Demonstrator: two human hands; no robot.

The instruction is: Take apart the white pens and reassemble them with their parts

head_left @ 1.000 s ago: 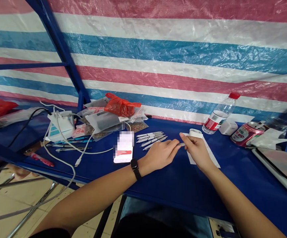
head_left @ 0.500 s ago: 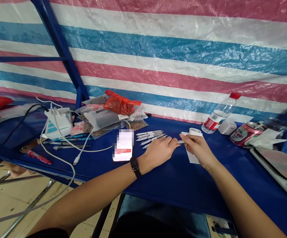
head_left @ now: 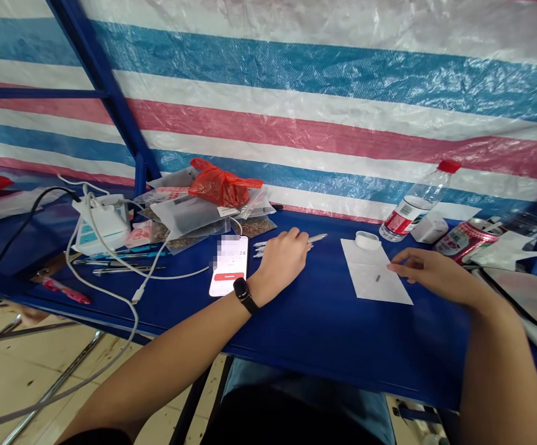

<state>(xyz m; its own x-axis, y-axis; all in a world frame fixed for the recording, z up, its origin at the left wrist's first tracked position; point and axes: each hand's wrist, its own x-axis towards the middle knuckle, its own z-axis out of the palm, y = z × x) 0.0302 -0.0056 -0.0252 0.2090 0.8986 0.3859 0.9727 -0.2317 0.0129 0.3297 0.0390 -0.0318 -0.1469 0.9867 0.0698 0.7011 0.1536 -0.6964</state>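
Observation:
My left hand [head_left: 285, 256], with a dark watch on its wrist, is closed around a white pen [head_left: 317, 238] whose end sticks out past the fingers. Several white pens [head_left: 259, 249] lie on the table, partly covered by this hand. My right hand [head_left: 423, 272] hovers by the right edge of a white sheet of paper [head_left: 358, 287]. Its fingers are bent and apart, and nothing shows in them. On the paper rests a small dark grey piece [head_left: 378, 278], perhaps a spring, too small to be sure. A white oval container [head_left: 367, 240] sits at the paper's far edge.
A lit phone [head_left: 228, 287] lies left of my left hand. Behind it are plastic bags [head_left: 189, 216] and a red bag [head_left: 222, 185]. A power strip [head_left: 104, 225] with cables stands left. At right are a bottle [head_left: 411, 207], a can [head_left: 467, 240] and a scale [head_left: 528, 296].
My hands have moved apart from where they met over the table. The left went left with a pen; the right went right, uncovering the paper and the small grey piece.

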